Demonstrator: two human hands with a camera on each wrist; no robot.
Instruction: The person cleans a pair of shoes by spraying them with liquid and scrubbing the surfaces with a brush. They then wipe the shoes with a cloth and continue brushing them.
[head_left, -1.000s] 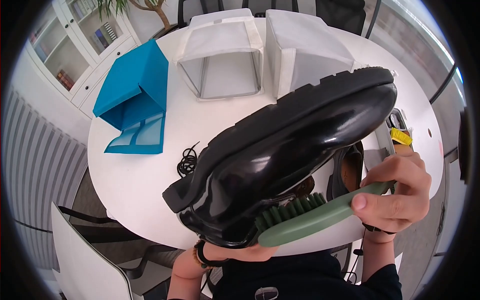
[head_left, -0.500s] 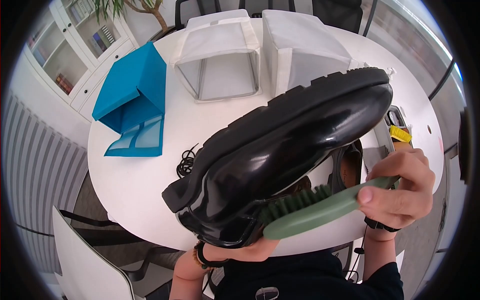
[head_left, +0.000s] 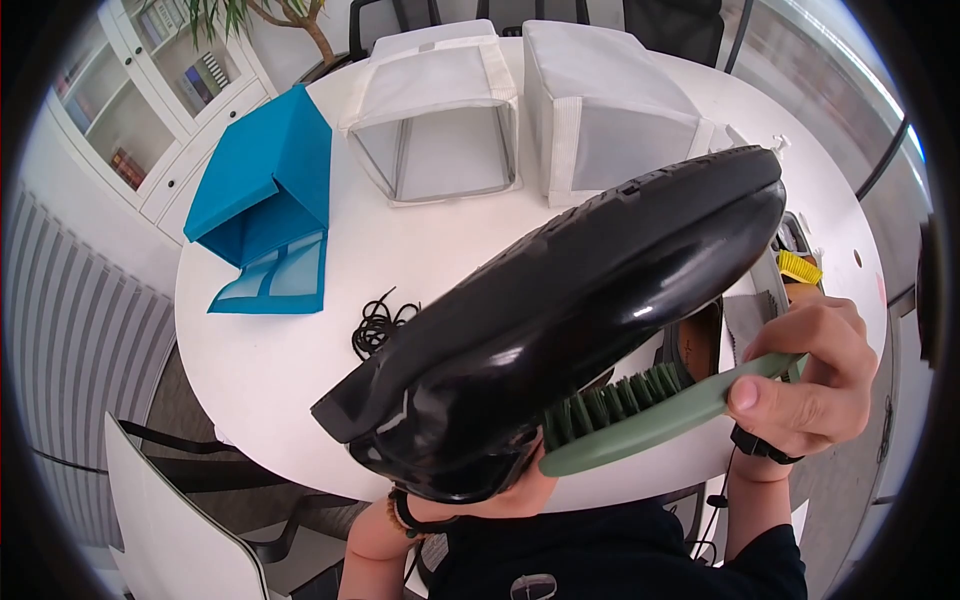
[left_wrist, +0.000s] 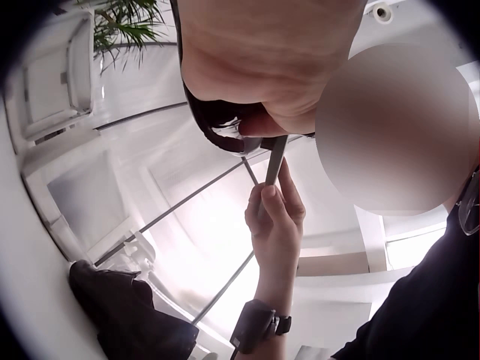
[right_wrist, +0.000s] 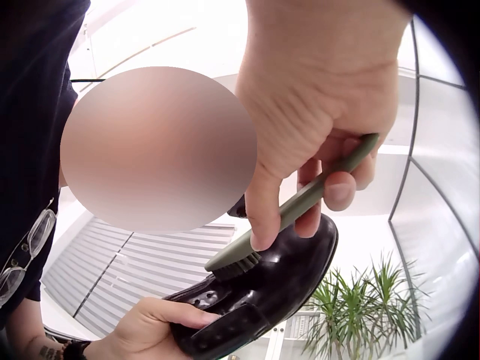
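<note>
A glossy black shoe [head_left: 560, 300] is held up over the table on its side, its thick sole toward the far side and its toe to the right. My left hand [head_left: 515, 495] grips its heel end from below; in the right wrist view the left thumb lies at the shoe's opening. My right hand [head_left: 815, 375] pinches the handle of a green brush [head_left: 640, 430] between thumb and fingers. The brush's dark bristles face the shoe, and in the right wrist view they are against the upper [right_wrist: 289, 262] near the opening.
On the white table [head_left: 260, 400] stand a blue fabric box [head_left: 265, 170] and two white fabric boxes [head_left: 440, 90] [head_left: 610, 90]. Black laces [head_left: 375, 330] lie left of the shoe. Behind the right hand are another dark shoe [head_left: 700, 340] and a yellow-bristled brush [head_left: 800, 268].
The shoe has rolled, so less of its sole's tread edge shows, and its heel end has dropped slightly. My right hand and the green brush have moved a little to the right.
</note>
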